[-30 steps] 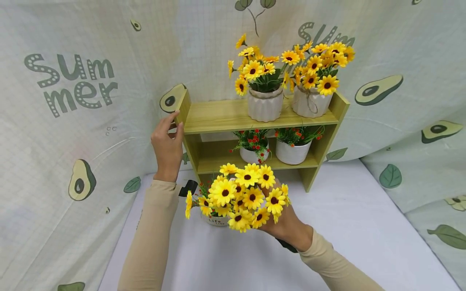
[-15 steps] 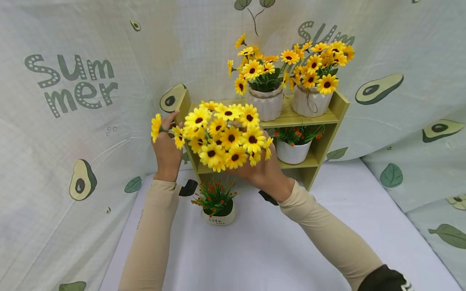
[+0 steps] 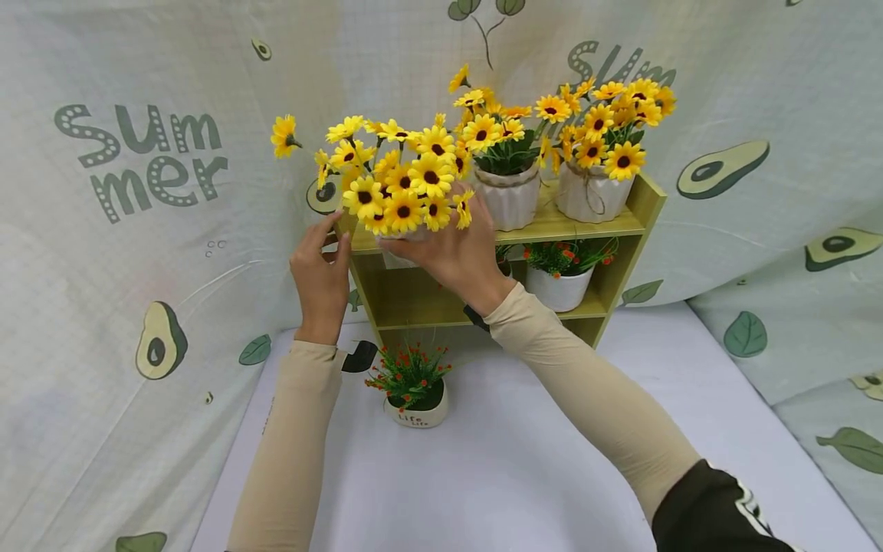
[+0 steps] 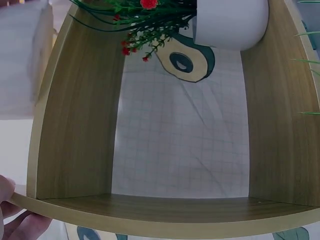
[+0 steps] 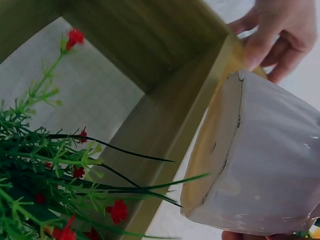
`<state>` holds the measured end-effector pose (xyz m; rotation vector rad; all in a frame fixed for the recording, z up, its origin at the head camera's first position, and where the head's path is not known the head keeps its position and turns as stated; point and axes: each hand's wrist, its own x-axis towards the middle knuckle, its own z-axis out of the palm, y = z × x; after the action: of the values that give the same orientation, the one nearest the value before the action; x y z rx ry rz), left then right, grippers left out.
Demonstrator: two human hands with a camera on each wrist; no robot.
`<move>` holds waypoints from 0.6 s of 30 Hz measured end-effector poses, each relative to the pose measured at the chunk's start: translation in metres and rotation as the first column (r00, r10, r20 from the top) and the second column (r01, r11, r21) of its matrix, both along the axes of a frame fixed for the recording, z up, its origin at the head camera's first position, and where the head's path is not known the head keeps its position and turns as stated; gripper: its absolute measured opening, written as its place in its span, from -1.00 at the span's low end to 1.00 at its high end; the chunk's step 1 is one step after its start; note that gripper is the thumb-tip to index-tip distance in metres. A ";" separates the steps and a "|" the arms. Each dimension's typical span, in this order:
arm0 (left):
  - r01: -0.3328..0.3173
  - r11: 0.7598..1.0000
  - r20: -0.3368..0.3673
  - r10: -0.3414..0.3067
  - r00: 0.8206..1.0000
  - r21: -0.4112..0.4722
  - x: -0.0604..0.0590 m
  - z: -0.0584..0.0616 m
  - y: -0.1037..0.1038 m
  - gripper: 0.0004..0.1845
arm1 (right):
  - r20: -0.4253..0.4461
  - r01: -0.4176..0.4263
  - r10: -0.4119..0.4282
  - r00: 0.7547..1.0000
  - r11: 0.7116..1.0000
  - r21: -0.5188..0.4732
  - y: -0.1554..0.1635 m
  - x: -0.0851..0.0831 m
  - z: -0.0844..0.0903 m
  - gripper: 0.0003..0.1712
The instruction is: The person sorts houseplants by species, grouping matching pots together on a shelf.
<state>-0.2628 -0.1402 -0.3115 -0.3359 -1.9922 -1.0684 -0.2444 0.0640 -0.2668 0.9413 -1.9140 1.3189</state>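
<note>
My right hand (image 3: 458, 253) grips a white pot (image 5: 270, 155) of artificial sunflowers (image 3: 400, 184) at the left end of the upper board of a small wooden shelf (image 3: 407, 307). In the right wrist view the pot's base is right at that board's front edge. Blooms and the hand hide most of the pot in the head view. My left hand (image 3: 322, 284) pinches the shelf's left side panel between thumb and fingers, as the left wrist view also shows at its corner (image 4: 30, 197).
Two more white pots of sunflowers (image 3: 507, 195) (image 3: 593, 192) stand on the upper board, to the right. Below them are red-flowered plants, one in a white pot (image 3: 559, 290). A "Life" pot (image 3: 417, 416) with red flowers stands on the white table (image 3: 524, 460) in front.
My right hand has carried the sunflower pot up and to the left, from over the table to the upper board's left end. The left hand has stayed on the side panel.
</note>
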 end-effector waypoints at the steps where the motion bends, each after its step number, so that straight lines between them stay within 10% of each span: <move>1: 0.000 1.000 -0.003 0.000 1.000 -0.001 0.000 0.000 0.000 -0.65 | -0.120 0.220 -0.211 0.970 0.973 0.069 -0.001 -0.005 -0.001 0.04; 3: -0.002 1.000 -0.009 0.002 1.000 0.000 0.000 0.000 0.000 -0.65 | -0.209 0.453 -0.421 0.883 0.880 0.142 -0.002 -0.007 0.001 0.10; 13: -0.004 1.000 -0.017 0.004 1.000 0.004 0.000 0.001 0.001 -0.66 | -0.013 0.559 -0.593 0.805 0.751 0.352 -0.012 -0.020 0.017 -0.22; 18: 0.000 1.000 -0.016 0.000 1.000 0.009 0.000 0.001 0.001 -0.66 | 0.023 0.534 -0.578 0.816 0.767 0.355 -0.013 -0.030 0.019 -0.31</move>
<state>-0.2627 -0.1395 -0.3108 -0.3384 -1.9721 -1.0712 -0.2745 0.0507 -0.2481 0.3633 -2.3260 0.7250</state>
